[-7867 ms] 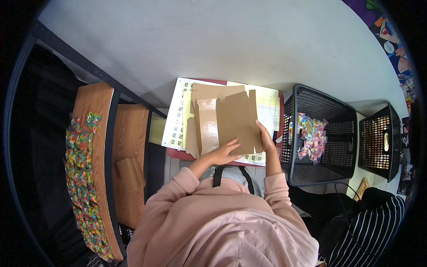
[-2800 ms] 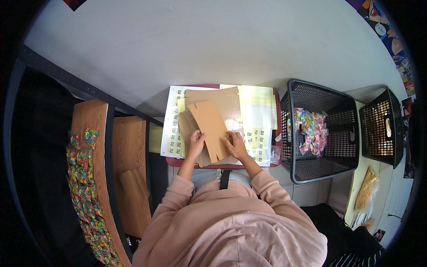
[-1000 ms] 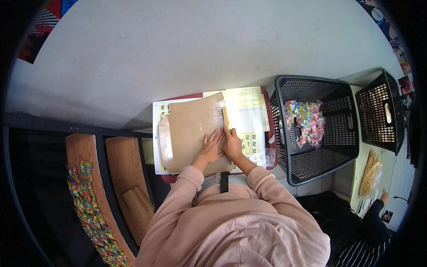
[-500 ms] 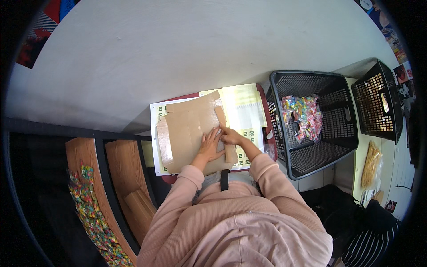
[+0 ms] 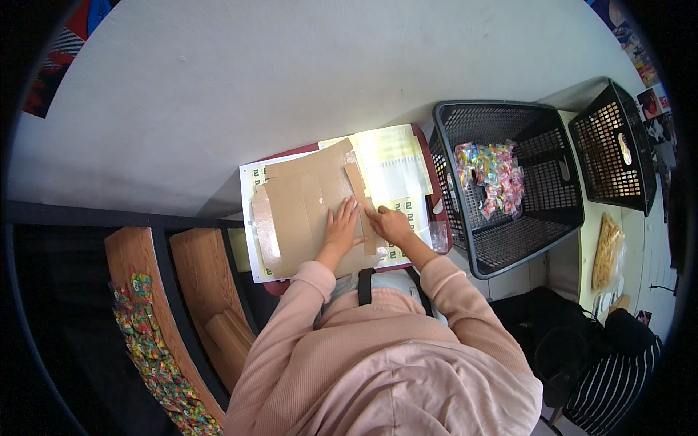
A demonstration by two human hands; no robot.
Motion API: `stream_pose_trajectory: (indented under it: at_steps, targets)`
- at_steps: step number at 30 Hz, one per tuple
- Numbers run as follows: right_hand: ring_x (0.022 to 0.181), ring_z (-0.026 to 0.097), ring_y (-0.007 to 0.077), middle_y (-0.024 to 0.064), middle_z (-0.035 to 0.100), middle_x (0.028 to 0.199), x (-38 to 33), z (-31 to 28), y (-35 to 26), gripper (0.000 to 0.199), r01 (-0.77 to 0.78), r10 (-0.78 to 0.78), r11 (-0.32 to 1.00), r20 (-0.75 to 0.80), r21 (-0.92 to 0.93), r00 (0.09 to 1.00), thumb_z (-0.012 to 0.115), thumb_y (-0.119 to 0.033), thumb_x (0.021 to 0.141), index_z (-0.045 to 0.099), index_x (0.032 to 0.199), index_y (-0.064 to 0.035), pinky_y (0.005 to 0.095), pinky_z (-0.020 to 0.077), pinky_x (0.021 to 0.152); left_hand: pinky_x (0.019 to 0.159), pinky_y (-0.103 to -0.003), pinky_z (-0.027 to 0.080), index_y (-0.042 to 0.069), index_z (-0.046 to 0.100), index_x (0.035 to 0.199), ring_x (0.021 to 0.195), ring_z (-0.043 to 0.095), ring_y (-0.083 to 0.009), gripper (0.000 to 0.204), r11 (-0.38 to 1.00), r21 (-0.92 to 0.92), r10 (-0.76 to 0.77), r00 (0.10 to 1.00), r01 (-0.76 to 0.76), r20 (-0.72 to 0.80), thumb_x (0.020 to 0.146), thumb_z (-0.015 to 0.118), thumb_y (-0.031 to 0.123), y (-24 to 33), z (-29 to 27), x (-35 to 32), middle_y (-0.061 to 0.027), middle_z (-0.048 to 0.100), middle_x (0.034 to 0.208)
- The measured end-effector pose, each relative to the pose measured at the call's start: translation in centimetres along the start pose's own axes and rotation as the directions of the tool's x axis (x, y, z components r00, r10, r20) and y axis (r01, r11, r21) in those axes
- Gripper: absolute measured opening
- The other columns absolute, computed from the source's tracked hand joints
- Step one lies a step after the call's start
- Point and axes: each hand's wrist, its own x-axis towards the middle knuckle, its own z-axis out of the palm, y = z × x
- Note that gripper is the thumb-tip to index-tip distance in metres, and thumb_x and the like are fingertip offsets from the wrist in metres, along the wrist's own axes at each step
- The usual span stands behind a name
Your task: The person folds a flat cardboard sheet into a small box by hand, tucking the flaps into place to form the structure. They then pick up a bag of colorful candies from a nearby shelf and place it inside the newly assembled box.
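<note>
**Flat brown cardboard sheet lies under the bare left hand**

From my end, I see the sheet stretching from that hand toward 7 through 12 o'clock. Its palm is down, fingers spread, grasping nothing. The bare right hand, at its 3 o'clock, has curled fingers at the sheet's narrow brown cardboard flap; I cannot tell whether they pinch it. A black plastic mesh basket stands toward 2 o'clock.
</note>
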Motion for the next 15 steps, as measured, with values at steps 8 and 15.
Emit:
stream_pose_trajectory:
  at_steps: [8,15]
  targets:
    - [0.072,0.055,0.0263,0.0124,0.051,0.084,-5.3,0.5,-2.0,0.043,0.075,-0.073,0.997,-0.047,0.026,0.996,0.051,-0.023,0.079,0.044,0.120,-0.0149,0.0348,0.0448,0.059,0.100,-0.051,0.019,0.008,0.024,0.130,0.128,0.013,-0.0233,0.090,1.000,0.012,-0.011,1.000,0.011,0.015,0.061,0.069,0.044,0.0,0.2,0.1,-0.0080,0.013,0.139]
    - [0.104,0.039,0.0276,0.0134,0.041,0.109,-6.0,-0.2,-2.7,0.047,-0.002,0.001,0.997,-0.009,-0.082,1.000,0.046,-0.036,0.081,0.040,0.124,-0.0206,0.0420,0.0313,0.083,0.099,-0.053,0.017,0.006,0.023,0.130,0.129,0.010,-0.0257,0.090,0.998,-0.059,-0.006,1.000,0.005,-0.015,0.061,0.069,0.041,0.0,0.0,0.0,-0.0131,0.010,0.139]
